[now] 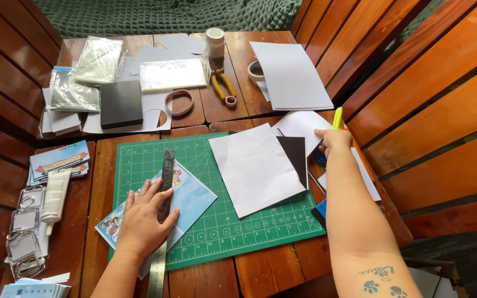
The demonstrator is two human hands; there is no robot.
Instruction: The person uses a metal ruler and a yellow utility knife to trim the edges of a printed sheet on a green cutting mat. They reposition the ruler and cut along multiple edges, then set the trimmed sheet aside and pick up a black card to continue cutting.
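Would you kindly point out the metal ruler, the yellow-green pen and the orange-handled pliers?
metal ruler (167,165), head view, on its upper dark stretch.
yellow-green pen (337,118), head view, on its barrel.
orange-handled pliers (223,87), head view, on the handles.

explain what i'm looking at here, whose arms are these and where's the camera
There is no machine here: the one picture comes from a camera worn on a person's head, looking down at their own two bare arms over a brown wooden slatted table. The left hand presses flat on a long grey metal ruler, which lies across a light blue printed card on a green gridded cutting mat. The right hand reaches out and closes its grip on a yellow-green pen. Beside it lie a white paper sheet and a black sheet. Farther back are a tape roll and yellow-handled pliers.
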